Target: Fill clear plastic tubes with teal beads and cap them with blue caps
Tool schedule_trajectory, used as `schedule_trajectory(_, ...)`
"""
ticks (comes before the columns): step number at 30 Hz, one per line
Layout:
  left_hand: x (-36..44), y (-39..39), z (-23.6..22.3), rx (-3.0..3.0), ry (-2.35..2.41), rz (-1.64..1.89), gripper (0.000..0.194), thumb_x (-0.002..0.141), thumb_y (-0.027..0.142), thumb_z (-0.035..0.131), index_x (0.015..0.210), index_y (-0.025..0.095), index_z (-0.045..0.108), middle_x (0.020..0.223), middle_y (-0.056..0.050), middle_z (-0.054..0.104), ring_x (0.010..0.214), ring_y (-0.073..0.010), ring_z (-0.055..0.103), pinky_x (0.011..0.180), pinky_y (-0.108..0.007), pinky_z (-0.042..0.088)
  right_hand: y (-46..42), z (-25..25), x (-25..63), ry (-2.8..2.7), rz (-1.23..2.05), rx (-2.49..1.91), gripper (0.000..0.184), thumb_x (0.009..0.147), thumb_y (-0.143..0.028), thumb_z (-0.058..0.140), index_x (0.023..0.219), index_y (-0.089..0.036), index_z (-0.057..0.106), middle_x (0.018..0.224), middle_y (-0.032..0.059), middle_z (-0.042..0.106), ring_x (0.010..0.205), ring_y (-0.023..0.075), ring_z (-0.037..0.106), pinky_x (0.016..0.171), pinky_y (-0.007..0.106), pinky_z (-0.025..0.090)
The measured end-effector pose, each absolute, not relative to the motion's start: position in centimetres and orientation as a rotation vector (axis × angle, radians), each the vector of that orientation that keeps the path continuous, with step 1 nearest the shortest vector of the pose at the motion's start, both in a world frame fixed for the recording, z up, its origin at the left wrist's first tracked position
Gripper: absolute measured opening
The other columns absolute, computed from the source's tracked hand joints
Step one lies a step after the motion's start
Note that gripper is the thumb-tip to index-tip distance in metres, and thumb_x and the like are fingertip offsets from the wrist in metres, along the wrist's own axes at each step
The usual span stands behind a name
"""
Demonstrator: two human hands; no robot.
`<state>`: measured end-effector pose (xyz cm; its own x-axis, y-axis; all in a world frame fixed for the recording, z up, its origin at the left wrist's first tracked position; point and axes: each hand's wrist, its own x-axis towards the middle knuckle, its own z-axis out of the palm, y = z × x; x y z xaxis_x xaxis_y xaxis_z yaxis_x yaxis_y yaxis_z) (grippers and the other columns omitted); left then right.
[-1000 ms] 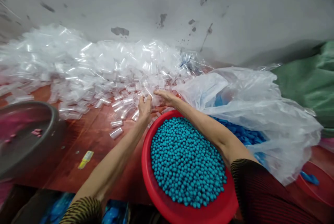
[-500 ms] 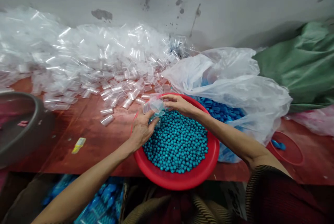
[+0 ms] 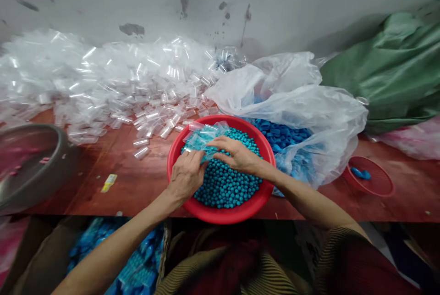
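Both my hands are over a red basin (image 3: 220, 214) that holds many small turquoise balls (image 3: 228, 189). A cluster of clear plastic tubes (image 3: 202, 134), open-ended and short, lies tilted on the balls at the basin's far left side. My left hand (image 3: 187, 173) reaches over the left rim, fingers closed around the near end of the cluster. From the right, my right hand (image 3: 237, 155) bends its fingers and thumb against the same tubes, close to the left fingertips. Turquoise shows through the tubes; whether balls are inside them I cannot tell.
A large heap of clear tubes (image 3: 113, 79) lies along the wall. To the right are a plastic bag (image 3: 309, 102) with blue caps (image 3: 278, 134), a small red basket (image 3: 373, 180) and green cloth (image 3: 388, 75). A grey tub (image 3: 63, 157) stands left; blue-filled bags (image 3: 137, 258) sit below the table edge.
My hands have brought the clear tubes from above the basin's far left rim down onto the balls. The right hand has come nearer to me. The whole view has shifted slightly.
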<state>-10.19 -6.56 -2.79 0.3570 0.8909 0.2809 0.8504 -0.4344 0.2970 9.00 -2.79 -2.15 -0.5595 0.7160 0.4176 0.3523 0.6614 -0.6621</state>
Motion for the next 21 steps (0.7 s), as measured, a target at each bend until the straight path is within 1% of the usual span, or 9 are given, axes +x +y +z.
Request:
schedule_trajectory(2, -10.1, -7.1, -3.2, 2.39, 1.54, 0.666, 0.022, 0.086, 0.026, 0.044, 0.098, 0.016, 0.061, 0.085, -0.008, 0.064, 0.081, -0.0205, 0.058, 0.077, -0.032, 0.047, -4.1, -2.6, 8.6, -2.175, 0.74, -0.771, 0.027, 0.09, -0.02, 0.047, 0.113, -0.023, 0.061, 0.099, 0.0054, 0.065, 0.094, 0.0174, 0.061, 0.085, 0.032, 0.048)
schedule_trajectory(4, -10.0, -7.6, -3.7, 2.256, 1.451, 0.742, 0.022, 0.086, 0.025, 0.045, 0.1, 0.018, 0.06, 0.087, -0.006, 0.063, 0.081, -0.0183, 0.059, 0.075, -0.029, 0.047, -5.1, -3.3, 8.5, -2.158, 0.776, -0.78, 0.023, 0.09, -0.022, 0.049, 0.11, -0.022, 0.061, 0.095, 0.0049, 0.066, 0.089, 0.0167, 0.062, 0.081, 0.03, 0.049)
schedule_trajectory(8, -9.8, -8.7, -4.3, 2.111, 1.354, 0.793, 0.022, 0.082, 0.024, 0.049, 0.097, 0.021, 0.064, 0.088, -0.005, 0.061, 0.078, -0.0164, 0.058, 0.072, -0.027, 0.047, -7.1, -4.4, 9.2, -2.192, 0.712, -0.816, 0.02, 0.088, -0.029, 0.052, 0.105, -0.019, 0.059, 0.09, 0.0059, 0.065, 0.079, 0.0171, 0.061, 0.072, 0.03, 0.051)
schedule_trajectory(10, -9.4, -9.2, -4.0, 1.914, 1.421, 0.902, 0.023, 0.08, 0.029, 0.053, 0.099, 0.02, 0.063, 0.089, -0.005, 0.06, 0.072, -0.0148, 0.057, 0.069, -0.027, 0.047, -8.0, -4.9, 9.5, -2.151, 0.584, -0.862, 0.019, 0.091, -0.028, 0.047, 0.104, -0.019, 0.057, 0.091, 0.0075, 0.064, 0.082, 0.0177, 0.061, 0.073, 0.031, 0.051)
schedule_trajectory(12, -8.7, -9.6, -3.2, 1.527, 1.44, 0.974, 0.032, 0.079, 0.039, 0.054, 0.103, 0.018, 0.06, 0.088, -0.006, 0.06, 0.065, -0.0136, 0.057, 0.061, -0.027, 0.048, -8.9, -5.4, 9.5, -2.099, 0.448, -0.893, 0.02, 0.092, -0.026, 0.042, 0.106, -0.018, 0.054, 0.097, 0.0096, 0.062, 0.091, 0.0186, 0.06, 0.077, 0.031, 0.052)
schedule_trajectory(14, -7.9, -9.8, -2.5, 1.119, 1.303, 0.89, 0.044, 0.077, 0.05, 0.054, 0.105, 0.016, 0.057, 0.083, -0.006, 0.06, 0.061, -0.0145, 0.058, 0.054, -0.028, 0.048, -9.7, -5.9, 9.0, -2.112, 0.327, -0.901, 0.021, 0.093, -0.023, 0.039, 0.106, -0.019, 0.055, 0.1, 0.011, 0.061, 0.097, 0.0191, 0.059, 0.079, 0.031, 0.052)
schedule_trajectory(16, -7.2, -9.8, -2.1, 0.879, 1.139, 0.8, 0.047, 0.072, 0.052, 0.06, 0.101, 0.015, 0.054, 0.076, -0.003, 0.059, 0.061, -0.0149, 0.059, 0.054, -0.028, 0.05, -10.6, -6.3, 8.3, -2.185, 0.243, -0.899, 0.023, 0.093, -0.02, 0.036, 0.103, -0.019, 0.057, 0.1, 0.0121, 0.062, 0.098, 0.0198, 0.059, 0.08, 0.031, 0.052)
schedule_trajectory(18, -7.0, -9.6, -2.3, 0.853, 1.117, 0.808, 0.044, 0.069, 0.047, 0.064, 0.099, 0.016, 0.052, 0.073, 0.0, 0.057, 0.06, -0.0129, 0.057, 0.057, -0.028, 0.05, -11.2, -6.4, 7.8, -2.255, 0.202, -0.869, 0.026, 0.092, -0.017, 0.035, 0.101, -0.018, 0.059, 0.101, 0.0127, 0.062, 0.099, 0.0206, 0.059, 0.084, 0.034, 0.051)
schedule_trajectory(21, -7.5, -9.0, -3.3, 1.23, 1.309, 0.777, 0.034, 0.073, 0.04, 0.058, 0.098, 0.018, 0.053, 0.074, 0.0, 0.058, 0.061, -0.014, 0.056, 0.059, -0.028, 0.048, -10.9, -5.9, 8.8, -2.228, 0.249, -0.806, 0.024, 0.093, -0.021, 0.039, 0.101, -0.018, 0.061, 0.102, 0.0104, 0.064, 0.099, 0.0184, 0.059, 0.086, 0.031, 0.05)
